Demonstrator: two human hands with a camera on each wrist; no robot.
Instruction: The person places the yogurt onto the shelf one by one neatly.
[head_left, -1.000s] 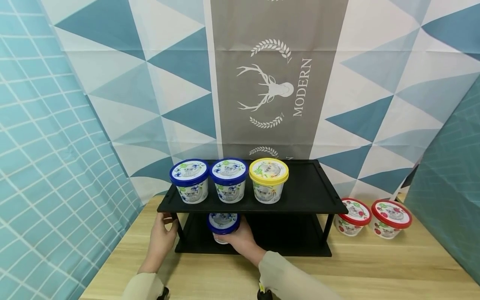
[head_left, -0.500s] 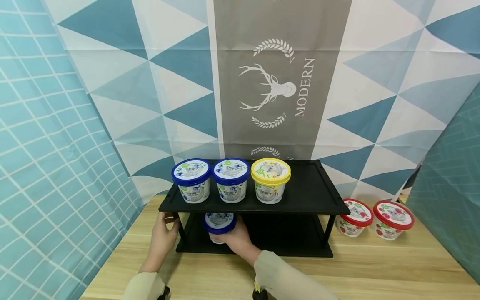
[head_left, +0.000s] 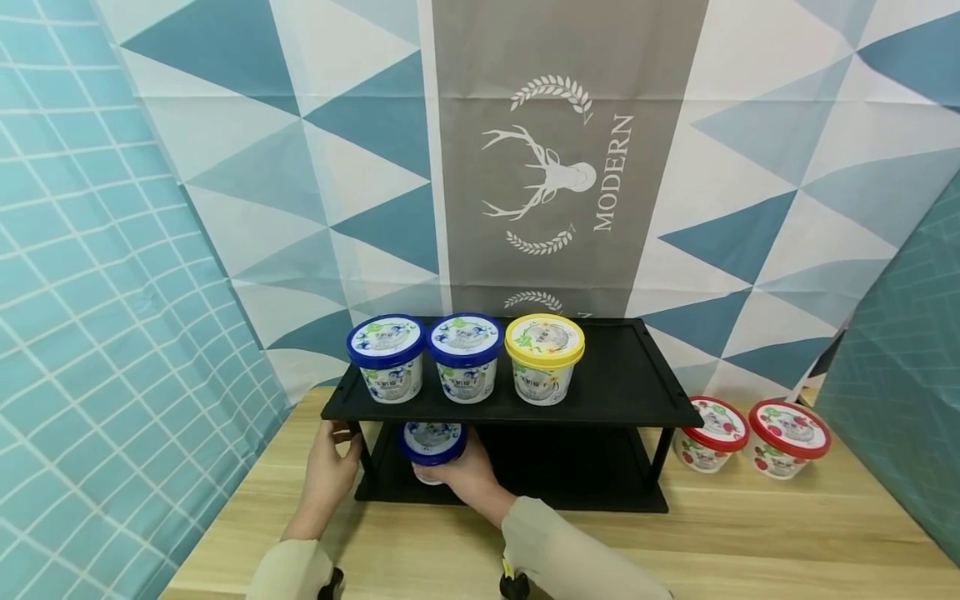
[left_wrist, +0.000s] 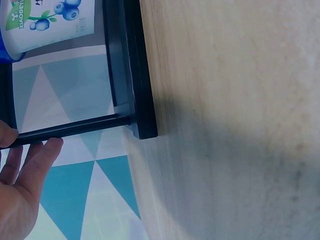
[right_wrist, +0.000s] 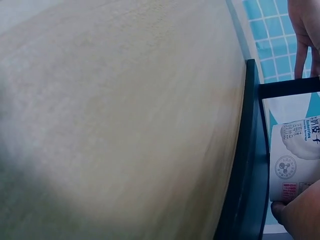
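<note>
My right hand (head_left: 471, 473) grips a blue-lidded paper tub (head_left: 432, 440) within the lower level of a black two-tier rack (head_left: 615, 367). In the right wrist view the thumb lies against the base of the white tub (right_wrist: 287, 165); the lid and most of the fingers are out of sight there. At the rack's front left corner, my left hand (head_left: 328, 471) holds the thin black post (left_wrist: 80, 127) between thumb and fingers. Blueberries are printed on the tub's side in the left wrist view.
On the upper tier stand two blue-lidded tubs (head_left: 386, 358) (head_left: 465, 358) and one yellow-lidded tub (head_left: 545, 358). Two red-lidded tubs (head_left: 711, 433) (head_left: 787, 439) sit on the wooden table (head_left: 750, 542) right of the rack. A patterned cloth (head_left: 555, 167) hangs behind.
My right hand has slid the blue-lidded tub leftward along the lower tier, toward the left post. The left hand keeps its hold on the post. The head view has shifted slightly.
</note>
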